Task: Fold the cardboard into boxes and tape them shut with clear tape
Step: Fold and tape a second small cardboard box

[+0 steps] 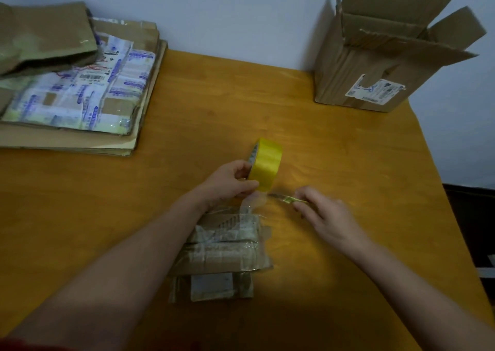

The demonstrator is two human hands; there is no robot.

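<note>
Nearest, a cardboard box [225,249] on the table [348,149] is being taped: tape roll [266,167] gripped by the left hand [227,182], blurred cutter [288,199] pinched by the right hand [324,214], 1 cut judged next.

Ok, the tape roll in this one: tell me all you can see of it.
The tape roll looks glossy yellow, with a pale printed core showing at its left side. It stands on edge over the table, in the grip of the left hand, thumb on its lower rim. A clear strip runs from its underside down to the small box. The right hand holds a thin, blurred tool near that strip.
</note>
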